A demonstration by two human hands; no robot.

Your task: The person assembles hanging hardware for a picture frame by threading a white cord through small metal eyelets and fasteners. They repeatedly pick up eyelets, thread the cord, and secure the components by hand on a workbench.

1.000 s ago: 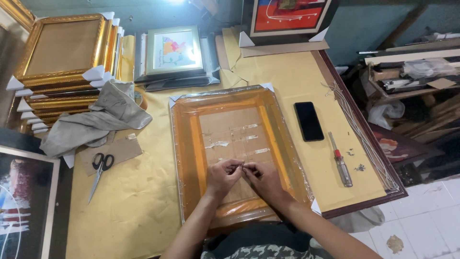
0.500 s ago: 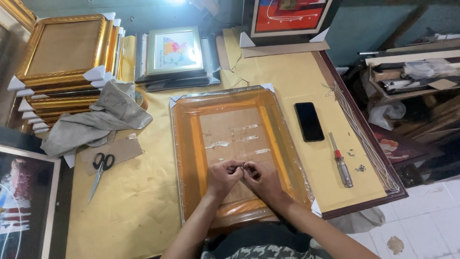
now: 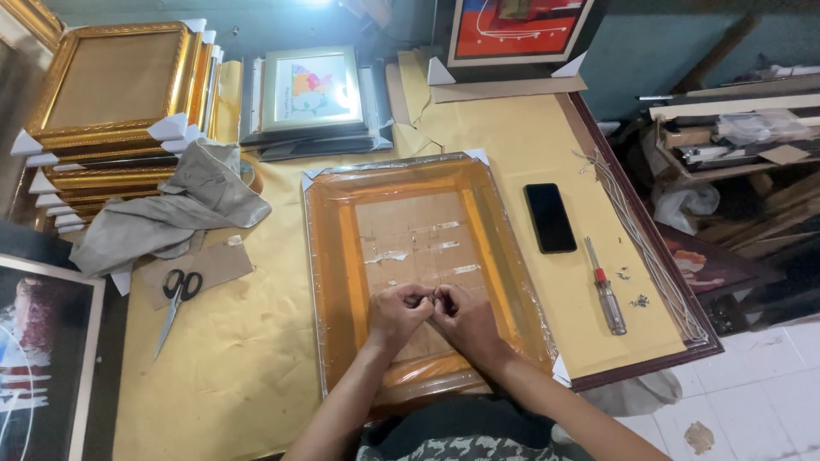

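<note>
At picture centre, both hands' fingers pinch something tiny on the plastic-wrapped orange wooden frame; steady, gentle pulling seems wisest.

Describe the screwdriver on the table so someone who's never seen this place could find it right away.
Start at the big plastic-wrapped picture frame lying face down in the middle of the paper-covered table. To its right lies a black phone, and just right of and below that is the screwdriver. It is the only slim tool there, with a clear handle and a red collar.

Bright overhead light, glare on the plastic-wrapped frame; edges slightly warped.
</note>
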